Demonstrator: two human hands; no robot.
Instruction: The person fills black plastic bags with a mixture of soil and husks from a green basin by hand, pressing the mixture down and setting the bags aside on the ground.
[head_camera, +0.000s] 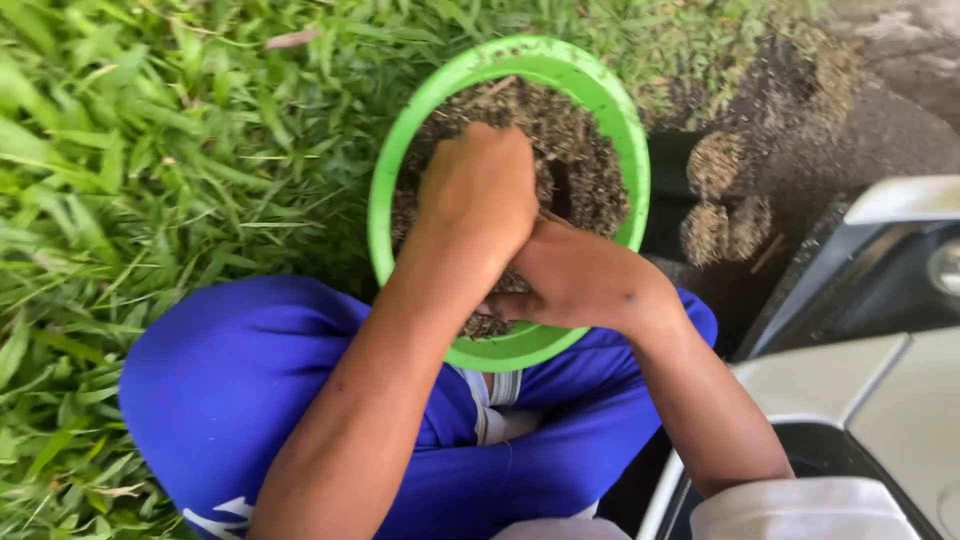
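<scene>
Left hand (478, 185) pressed knuckles-up into the dry brown crumbly stuff (580, 160), fingers buried, so open or closed impossible to tell. Green bowl (400, 160) resting tilted on the lap in blue trousers (230, 380), above the grass (120, 150). Right hand (585, 280) curled closed at the near rim; likely to tip and spill under a harder push.

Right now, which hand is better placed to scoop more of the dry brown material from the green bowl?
Probably the left hand: it rests on the dry brown material mid-bowl. The right hand sits at the green bowl near edge.
</scene>
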